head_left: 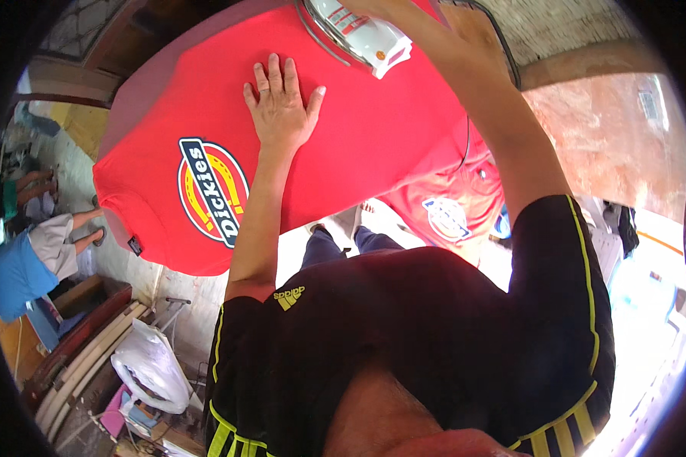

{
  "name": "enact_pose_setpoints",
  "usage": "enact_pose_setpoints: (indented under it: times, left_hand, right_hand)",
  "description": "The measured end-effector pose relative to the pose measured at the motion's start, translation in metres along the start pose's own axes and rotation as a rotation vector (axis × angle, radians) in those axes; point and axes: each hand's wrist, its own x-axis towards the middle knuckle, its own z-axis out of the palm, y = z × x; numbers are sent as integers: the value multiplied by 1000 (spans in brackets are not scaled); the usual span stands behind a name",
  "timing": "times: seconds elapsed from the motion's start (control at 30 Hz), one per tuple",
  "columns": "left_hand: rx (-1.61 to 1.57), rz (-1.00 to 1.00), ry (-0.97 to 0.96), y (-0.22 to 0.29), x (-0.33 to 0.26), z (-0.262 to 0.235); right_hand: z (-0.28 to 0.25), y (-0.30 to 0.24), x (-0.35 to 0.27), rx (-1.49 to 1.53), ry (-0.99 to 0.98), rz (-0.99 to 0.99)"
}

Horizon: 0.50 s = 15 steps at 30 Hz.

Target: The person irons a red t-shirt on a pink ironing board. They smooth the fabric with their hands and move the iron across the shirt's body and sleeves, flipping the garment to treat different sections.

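Started at left with a yellow-and-dark-blue printed emblem (213,190) on the red shirt (373,145), lying left of the left hand (283,114) and closer to the wearer's body. Found that hand palm down on the cloth, with fingers parted and aimed away from the body, thumb out to the right; laid flat, gripping nothing. Next, going right, saw the iron (373,42) over the same shirt, beyond and to the right of the left fingertips, apart from them by a strip of bare red. Read its long axis as slanting from upper left, cropped by the view, to a blunt end at lower right; could not make out the tip. Placed the right hand (364,5) nearer, at the iron's top, with the right forearm (503,99) slanting in from the right; could not tell grip or finger spread, for the crop. Judged left-hand clearance from the iron's curved edge critical. Ended at a dark cord (467,141) and hanging red cloth (482,202).
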Motion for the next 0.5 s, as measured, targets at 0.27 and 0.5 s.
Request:
enact_pose_setpoints:
  times: [0.27, 0.5]
  left_hand:
    - [-143, 16, 118, -7, -2, 8]
    - [-308, 9, 150, -29, -19, -4]
  right_hand:
    - [-32, -24, -213, -296, -48, -263]
    - [-55, -96, -251, 118, -262, 96]
